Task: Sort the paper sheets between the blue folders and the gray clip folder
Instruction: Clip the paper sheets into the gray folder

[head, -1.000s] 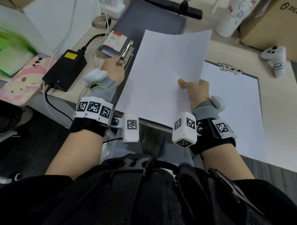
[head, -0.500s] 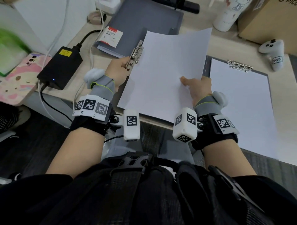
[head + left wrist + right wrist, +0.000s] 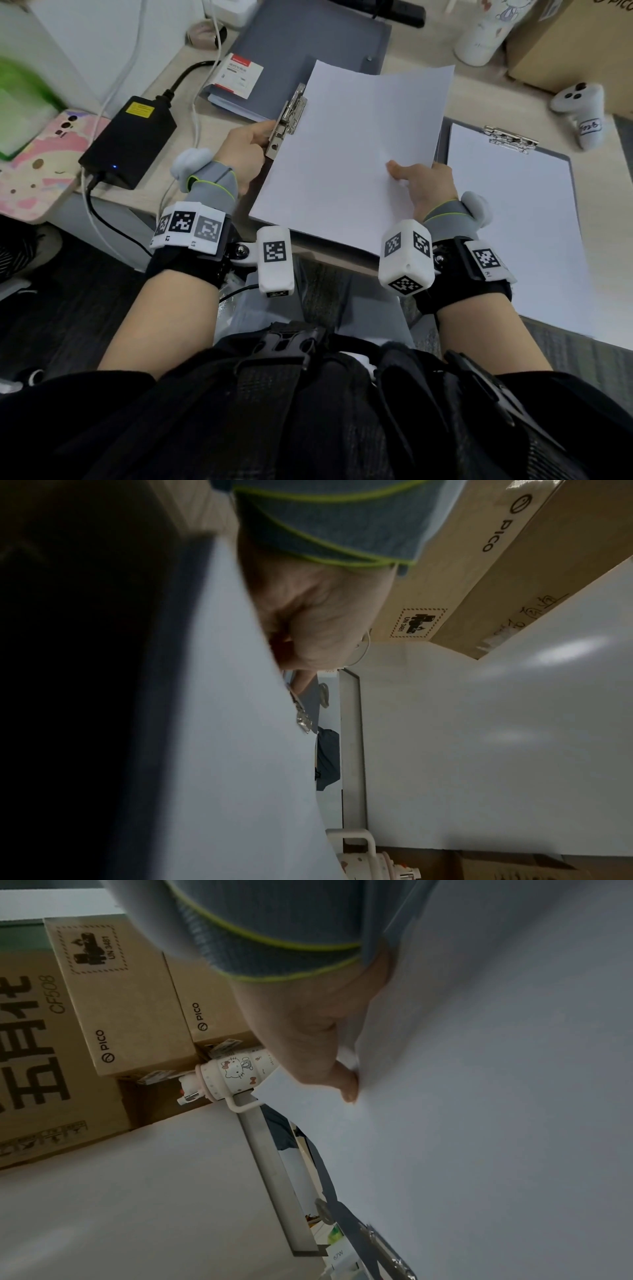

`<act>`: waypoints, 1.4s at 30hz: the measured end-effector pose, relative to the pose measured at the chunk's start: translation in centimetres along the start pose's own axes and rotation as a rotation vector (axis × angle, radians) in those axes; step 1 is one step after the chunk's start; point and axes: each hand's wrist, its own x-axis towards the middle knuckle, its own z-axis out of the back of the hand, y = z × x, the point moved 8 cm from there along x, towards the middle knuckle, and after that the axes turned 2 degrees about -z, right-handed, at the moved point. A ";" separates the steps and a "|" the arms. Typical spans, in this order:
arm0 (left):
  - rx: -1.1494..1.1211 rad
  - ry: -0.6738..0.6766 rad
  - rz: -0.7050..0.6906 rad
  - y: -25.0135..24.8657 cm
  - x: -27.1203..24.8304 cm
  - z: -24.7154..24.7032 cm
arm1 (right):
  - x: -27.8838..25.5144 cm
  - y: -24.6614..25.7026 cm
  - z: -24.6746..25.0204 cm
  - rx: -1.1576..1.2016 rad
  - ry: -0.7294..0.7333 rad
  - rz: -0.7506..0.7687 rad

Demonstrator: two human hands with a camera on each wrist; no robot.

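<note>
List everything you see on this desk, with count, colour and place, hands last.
Paper sheet: one, white, held above the near folder.
Folders: two, blue-grey, far centre and under the sheet.
Metal clip: one, silver, at the sheet's left edge.
Clipboard: one, grey, holding white paper, right.
Power adapter: one, black, left.
Controller: one, white, far right.
Bottle: one, white, far.
Cardboard boxes: brown, far right.
Left hand: grips the clip.
Right hand: pinches the sheet.

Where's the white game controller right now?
In the head view, the white controller lies at the desk's far right, just beyond the clipboard and in front of the cardboard box.
</note>
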 end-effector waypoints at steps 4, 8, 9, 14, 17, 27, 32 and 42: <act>0.012 0.003 0.010 0.0 -0.2 0.0 | -0.1 0.1 -0.3 -0.015 -0.011 0.006; 0.035 0.032 -0.022 -0.7 -0.6 -0.5 | -0.1 0.2 -0.7 -0.068 -0.012 0.014; 0.017 0.040 -0.021 -0.7 -0.5 -0.6 | -0.2 0.2 -0.8 -0.085 -0.018 0.015; -0.005 0.081 -0.035 -0.1 -0.2 -0.3 | 0.0 0.3 -0.9 -0.151 -0.069 0.050; 0.009 0.102 -0.057 0.2 -0.2 -0.3 | -0.1 0.4 -0.9 -0.210 -0.094 0.064; 0.055 0.112 -0.118 0.4 -0.3 -0.5 | -0.2 1.0 -0.8 -0.330 -0.175 0.126; 0.109 0.085 -0.155 0.1 -0.4 -0.5 | -0.4 1.4 -0.8 -0.421 -0.204 0.157; 0.306 -0.040 -0.125 0.0 0.3 0.3 | -0.8 1.4 -1.6 -0.549 -0.166 0.248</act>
